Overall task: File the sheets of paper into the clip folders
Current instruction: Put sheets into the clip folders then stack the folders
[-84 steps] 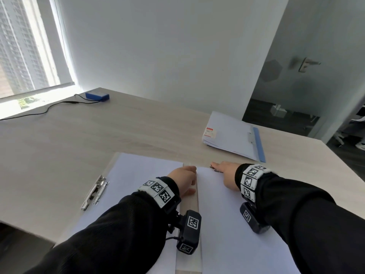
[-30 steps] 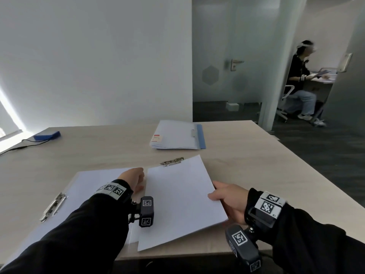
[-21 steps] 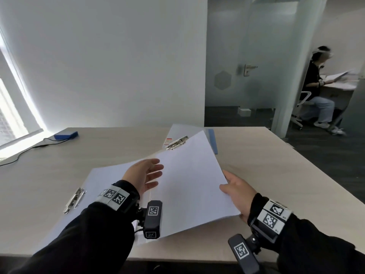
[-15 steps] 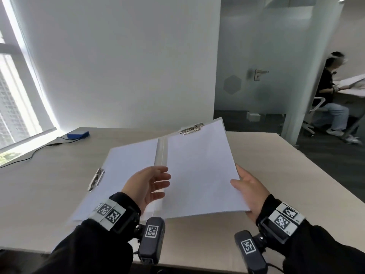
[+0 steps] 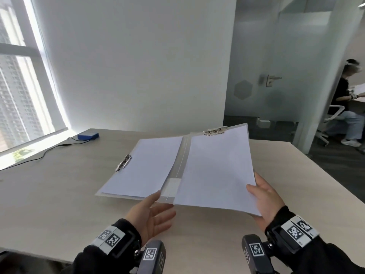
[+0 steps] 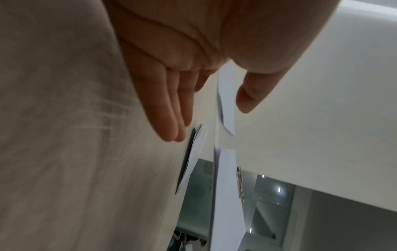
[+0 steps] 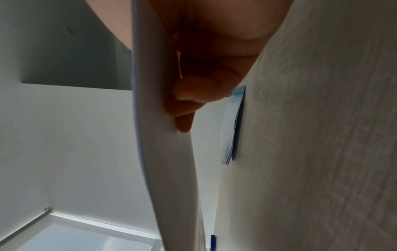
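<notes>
An open grey clip folder [image 5: 182,165] hangs tilted above the wooden table [image 5: 59,184]. One white sheet [image 5: 146,167] lies on its left half under a side clip [image 5: 123,165]. Another white sheet [image 5: 217,169] lies on its right half under a top clip [image 5: 215,131]. My right hand [image 5: 256,194] pinches the folder's near right corner, thumb on top. In the right wrist view its fingers [image 7: 184,105] curl under the folder [image 7: 169,161]. My left hand [image 5: 164,206] is open by the spine's near end, with straight fingers [image 6: 171,108].
A second folder with a blue spine [image 7: 235,129] lies flat on the table beyond the held one. A blue box [image 5: 87,135] with a black cable sits at the far left by the window. A person [image 5: 347,107] sits past the glass door [image 5: 266,80].
The folder has come up off the table and moved forward, held by my right hand. My left hand has left the folder and now opens below the spine.
</notes>
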`<move>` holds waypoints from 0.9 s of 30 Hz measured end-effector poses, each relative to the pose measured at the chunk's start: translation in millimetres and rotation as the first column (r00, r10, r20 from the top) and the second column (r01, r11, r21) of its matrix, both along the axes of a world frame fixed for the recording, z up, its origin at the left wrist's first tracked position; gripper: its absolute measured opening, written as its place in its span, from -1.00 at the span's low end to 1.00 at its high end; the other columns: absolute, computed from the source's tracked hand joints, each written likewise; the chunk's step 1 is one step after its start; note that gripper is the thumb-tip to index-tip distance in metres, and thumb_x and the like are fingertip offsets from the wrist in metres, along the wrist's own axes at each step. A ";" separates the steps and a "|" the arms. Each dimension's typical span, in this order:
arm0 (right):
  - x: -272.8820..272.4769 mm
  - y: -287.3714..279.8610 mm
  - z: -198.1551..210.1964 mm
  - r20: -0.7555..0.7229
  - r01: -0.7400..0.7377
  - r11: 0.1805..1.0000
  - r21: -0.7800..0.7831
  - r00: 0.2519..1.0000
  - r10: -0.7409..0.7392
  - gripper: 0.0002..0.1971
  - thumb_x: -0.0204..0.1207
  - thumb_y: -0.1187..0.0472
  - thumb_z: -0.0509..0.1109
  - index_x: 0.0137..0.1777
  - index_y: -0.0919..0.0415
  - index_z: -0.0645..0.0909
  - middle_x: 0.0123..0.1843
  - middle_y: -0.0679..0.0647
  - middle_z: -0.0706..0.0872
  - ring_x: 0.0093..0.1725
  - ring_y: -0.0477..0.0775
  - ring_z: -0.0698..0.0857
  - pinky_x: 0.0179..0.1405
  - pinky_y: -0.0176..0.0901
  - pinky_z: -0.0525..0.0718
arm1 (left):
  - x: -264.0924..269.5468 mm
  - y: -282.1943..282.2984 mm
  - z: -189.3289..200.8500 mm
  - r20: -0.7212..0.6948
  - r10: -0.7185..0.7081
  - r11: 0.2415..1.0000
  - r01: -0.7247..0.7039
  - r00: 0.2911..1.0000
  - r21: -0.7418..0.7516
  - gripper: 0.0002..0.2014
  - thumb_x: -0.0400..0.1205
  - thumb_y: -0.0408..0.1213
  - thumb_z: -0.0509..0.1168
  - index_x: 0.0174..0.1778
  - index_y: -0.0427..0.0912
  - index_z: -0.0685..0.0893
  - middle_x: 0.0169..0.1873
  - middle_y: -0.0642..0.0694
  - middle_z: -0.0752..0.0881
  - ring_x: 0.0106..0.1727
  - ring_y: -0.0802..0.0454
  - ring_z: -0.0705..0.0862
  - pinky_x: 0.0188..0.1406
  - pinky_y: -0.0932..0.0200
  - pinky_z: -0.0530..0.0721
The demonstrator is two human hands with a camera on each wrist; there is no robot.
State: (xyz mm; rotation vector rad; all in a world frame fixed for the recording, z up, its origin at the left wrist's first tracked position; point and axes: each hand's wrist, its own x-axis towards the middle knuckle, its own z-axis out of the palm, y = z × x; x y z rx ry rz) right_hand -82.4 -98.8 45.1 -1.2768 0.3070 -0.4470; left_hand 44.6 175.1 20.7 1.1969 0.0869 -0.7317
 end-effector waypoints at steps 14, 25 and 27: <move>-6.3 -20.7 -9.8 -0.037 0.075 0.987 0.143 0.997 -0.070 -0.50 0.65 0.44 0.09 0.26 -0.15 0.66 0.12 0.04 0.83 0.03 0.17 0.75 -0.39 -0.11 0.71 | 14.2 -53.5 27.6 0.515 0.024 0.985 0.067 0.857 -0.159 -0.50 0.36 -0.45 0.12 0.10 0.02 0.77 -0.01 -0.01 0.78 0.04 -0.06 0.65 -0.06 0.03 0.57; 17.8 -23.7 -3.1 -0.122 0.128 0.965 0.230 0.987 -0.101 -0.78 0.65 0.07 0.23 -0.11 0.06 0.68 -0.24 0.14 0.74 -0.28 0.21 0.65 -0.32 -0.07 0.57 | 47.7 -87.7 10.6 0.300 -0.090 0.995 0.097 0.950 -0.006 -0.84 0.62 -0.33 0.31 0.05 -0.21 0.76 -0.28 -0.13 0.76 -0.36 -0.03 0.65 -0.45 0.14 0.68; 27.9 -28.3 -6.3 -0.158 0.200 0.944 0.261 0.974 -0.163 -0.79 0.61 0.03 0.31 -0.10 0.13 0.70 -0.24 0.18 0.72 -0.34 0.22 0.62 -0.41 -0.08 0.56 | 55.7 -95.0 8.0 0.286 -0.059 0.998 0.063 0.956 -0.006 -0.85 0.62 -0.35 0.31 0.04 -0.21 0.76 -0.31 -0.12 0.74 -0.38 -0.01 0.62 -0.48 0.18 0.62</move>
